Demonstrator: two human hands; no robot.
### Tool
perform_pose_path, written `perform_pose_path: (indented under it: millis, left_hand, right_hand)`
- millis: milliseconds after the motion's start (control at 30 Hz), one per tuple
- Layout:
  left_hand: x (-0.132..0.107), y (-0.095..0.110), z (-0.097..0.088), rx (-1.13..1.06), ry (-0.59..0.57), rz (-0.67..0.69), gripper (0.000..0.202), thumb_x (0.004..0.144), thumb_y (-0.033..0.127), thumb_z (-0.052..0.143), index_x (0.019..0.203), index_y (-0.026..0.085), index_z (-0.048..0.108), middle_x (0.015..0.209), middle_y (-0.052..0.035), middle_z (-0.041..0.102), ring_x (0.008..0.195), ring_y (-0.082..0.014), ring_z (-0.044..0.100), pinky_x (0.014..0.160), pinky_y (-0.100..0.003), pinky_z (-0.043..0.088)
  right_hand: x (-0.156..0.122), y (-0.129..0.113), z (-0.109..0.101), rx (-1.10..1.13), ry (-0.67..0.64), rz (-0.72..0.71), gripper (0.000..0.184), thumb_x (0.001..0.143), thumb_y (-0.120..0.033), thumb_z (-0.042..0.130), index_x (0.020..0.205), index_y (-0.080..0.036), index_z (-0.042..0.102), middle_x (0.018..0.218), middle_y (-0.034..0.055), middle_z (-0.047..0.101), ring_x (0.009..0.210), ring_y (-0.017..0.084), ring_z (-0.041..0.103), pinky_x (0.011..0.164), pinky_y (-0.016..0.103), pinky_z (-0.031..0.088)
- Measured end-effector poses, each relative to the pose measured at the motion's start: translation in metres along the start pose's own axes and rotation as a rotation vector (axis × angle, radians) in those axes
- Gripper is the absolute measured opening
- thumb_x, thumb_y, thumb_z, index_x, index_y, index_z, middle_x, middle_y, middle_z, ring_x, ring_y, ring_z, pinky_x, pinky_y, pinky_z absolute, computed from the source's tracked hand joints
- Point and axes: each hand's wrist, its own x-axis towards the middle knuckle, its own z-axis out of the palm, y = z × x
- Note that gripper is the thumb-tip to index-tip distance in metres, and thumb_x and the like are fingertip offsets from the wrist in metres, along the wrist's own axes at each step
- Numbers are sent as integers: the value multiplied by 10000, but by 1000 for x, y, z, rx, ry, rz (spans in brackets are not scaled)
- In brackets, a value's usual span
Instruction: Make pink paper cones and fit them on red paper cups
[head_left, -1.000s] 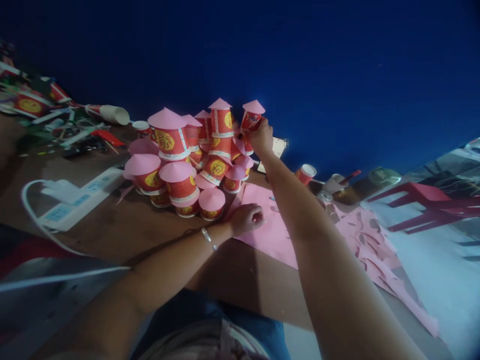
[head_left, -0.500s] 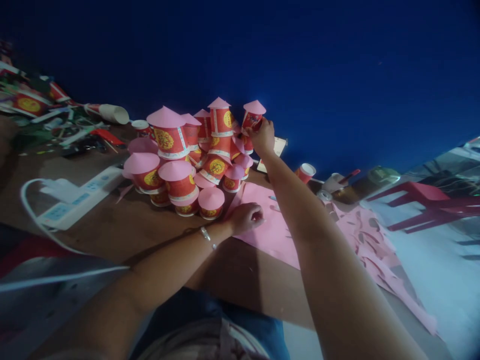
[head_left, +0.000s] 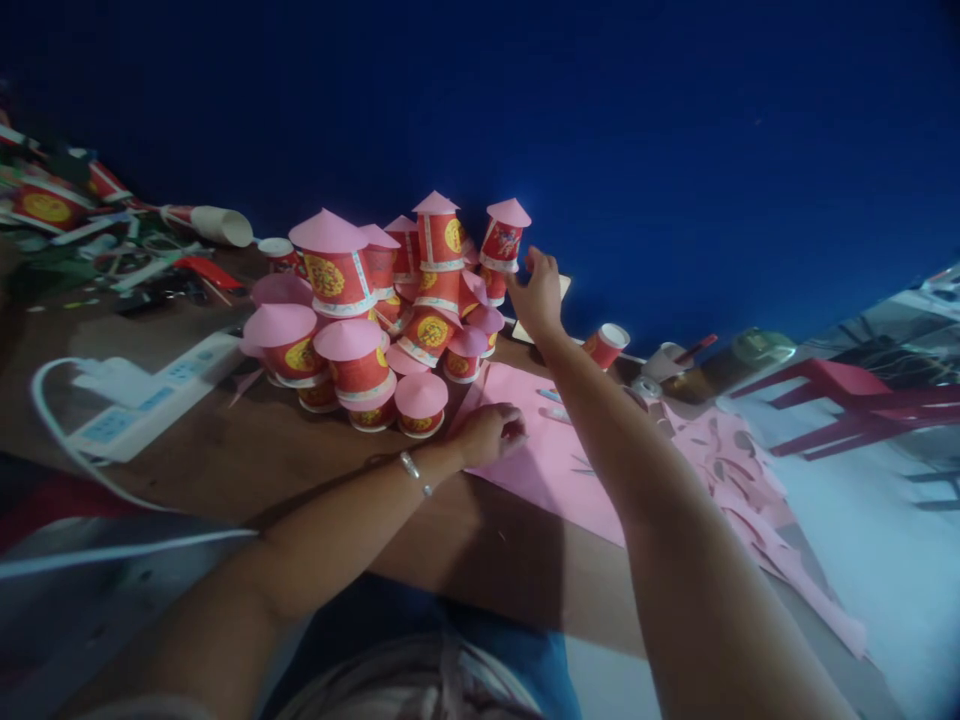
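Observation:
A red paper cup (head_left: 501, 246) with a pink paper cone on top stands on another cup at the right end of a stack. Just right of it is my right hand (head_left: 538, 290), fingers spread and apart from the cup, holding nothing. My left hand (head_left: 491, 434) rests over a pink paper sheet (head_left: 525, 480), its fingers curled loosely inward with nothing visible in them. Close by on its left stands a small cone-topped cup (head_left: 421, 405). Several more such cups (head_left: 349, 358) are piled up behind, red with gold medallions.
A white power strip (head_left: 161, 395) with a plugged-in cable lies on the left. Behind it is a cluttered heap with a fallen cup (head_left: 221, 226). Pens (head_left: 555, 413) lie on the pink sheet. To the right are pink paper scraps (head_left: 731, 460), another cup (head_left: 606, 345) and a red stool (head_left: 840, 390).
My right hand has let go of the cone-topped cup and drawn slightly right, its fingers opening. The cup stays on the stack. My left hand has barely moved.

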Motion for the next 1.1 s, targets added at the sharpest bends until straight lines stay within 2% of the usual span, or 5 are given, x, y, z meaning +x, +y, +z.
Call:
perform_pose_path:
  millis: [233, 367, 567, 967, 1100]
  left_hand:
    - [-1, 2, -2, 65, 14, -22, 39, 801, 172, 649, 766, 183, 636, 761, 4, 647, 681, -135, 557, 644, -265, 424]
    - [0, 0, -4, -10, -2, -8, 28, 820, 194, 646, 814, 179, 669, 844, -7, 687, 745, -132, 612, 686, -248, 467]
    - [1, -2, -4, 12, -24, -10, 59, 833, 230, 647, 828, 174, 665, 863, -18, 692, 747, -130, 620, 704, -249, 487]
    - [31, 37, -25, 548, -455, 51, 88, 835, 285, 613, 831, 198, 629, 904, -39, 706, 741, -182, 616, 612, -281, 387]
    - [36, 35, -22, 552, -395, 119, 119, 896, 297, 584, 871, 195, 639, 995, -49, 721, 861, -200, 657, 691, -288, 436]
  right_hand:
    - [-160, 10, -91, -41, -288, -264, 234, 1001, -303, 555, 1168, -208, 688, 1103, 119, 676, 1012, 248, 671, 808, 358, 591]
    - [-214, 45, -135, -230, -302, -343, 216, 1017, -289, 543, 1036, -206, 742, 975, 92, 701, 908, 225, 673, 740, 332, 571]
    - [-224, 97, -174, -463, -236, -229, 237, 1012, -273, 536, 1080, -180, 743, 1038, 120, 698, 976, 254, 657, 716, 334, 548]
    - [-218, 125, -168, -530, -200, -50, 287, 978, -236, 527, 1184, -164, 714, 1203, 152, 695, 1153, 309, 594, 920, 437, 536]
    - [-219, 139, -173, -544, -165, -36, 346, 991, -229, 469, 1244, -139, 687, 1302, 169, 679, 1231, 325, 554, 1042, 491, 477]
